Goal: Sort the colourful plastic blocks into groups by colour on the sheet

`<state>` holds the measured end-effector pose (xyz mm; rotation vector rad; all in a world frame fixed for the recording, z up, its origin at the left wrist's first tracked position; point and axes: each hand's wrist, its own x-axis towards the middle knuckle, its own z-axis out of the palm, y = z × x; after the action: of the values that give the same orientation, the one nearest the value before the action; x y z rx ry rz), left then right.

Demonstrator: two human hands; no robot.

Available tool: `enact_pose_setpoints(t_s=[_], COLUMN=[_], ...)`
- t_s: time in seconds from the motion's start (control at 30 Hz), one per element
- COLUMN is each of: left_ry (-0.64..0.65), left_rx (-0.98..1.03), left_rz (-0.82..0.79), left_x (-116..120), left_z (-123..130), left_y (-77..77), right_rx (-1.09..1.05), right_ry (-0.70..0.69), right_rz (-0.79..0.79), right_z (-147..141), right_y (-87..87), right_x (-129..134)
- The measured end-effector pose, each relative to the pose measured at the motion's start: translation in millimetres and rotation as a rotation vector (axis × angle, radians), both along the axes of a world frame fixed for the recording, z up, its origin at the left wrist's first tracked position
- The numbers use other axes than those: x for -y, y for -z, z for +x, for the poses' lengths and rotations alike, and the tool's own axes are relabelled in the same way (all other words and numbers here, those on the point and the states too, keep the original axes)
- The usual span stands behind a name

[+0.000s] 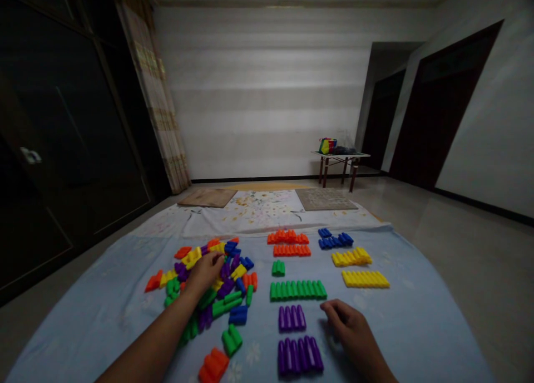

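Note:
My left hand [207,270] is over a mixed pile of colourful plastic pieces, fingers curled together; whatever they may hold is hidden. Purple pieces [225,287], a yellow piece [238,272] and blue pieces [247,263] lie close around it. My right hand [348,323] hovers low over the cloth with thumb and fingers bent in, nothing showing between them. To its left are a row of small purple pieces [292,318] and a row of larger purple pieces [300,356]. A long green row [298,290] lies just beyond its fingertips.
Beyond are a short green group [278,268], orange rows [291,251], yellow rows [365,279] and blue pieces [336,241]. Loose green [232,339] and orange pieces [213,365] lie near the front. A light blue cloth [417,327] covers the table. Two flat boards [326,199] rest farther back.

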<state>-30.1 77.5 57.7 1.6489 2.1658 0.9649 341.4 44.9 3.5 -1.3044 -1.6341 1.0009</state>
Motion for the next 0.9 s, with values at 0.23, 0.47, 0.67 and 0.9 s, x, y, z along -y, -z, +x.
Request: enact_pose_setpoints(t_s=[0.23,0.47,0.67,0.9], left_ry=[0.001,0.138,0.439,0.367], left_rx=[-0.037,0.033,0.027,-0.124], left_rz=[-0.038,-0.034,-0.153,-0.124], left_x=[-14,6,29,33], left_z=[30,16,31,46], left_y=[2.0,-19.0,-33.0,-22.0], right_rx=[-0.007,0.015,0.004,0.019], right_ry=[-0.013,-0.013,-0.007,-0.009], right_rz=[-0.031,0.009,-0.011,0.017], right_z=[1,1,2,4], right_y=[3.7,2.6,-0.1,1.1], right_x=[-2,-2,-1,-3])
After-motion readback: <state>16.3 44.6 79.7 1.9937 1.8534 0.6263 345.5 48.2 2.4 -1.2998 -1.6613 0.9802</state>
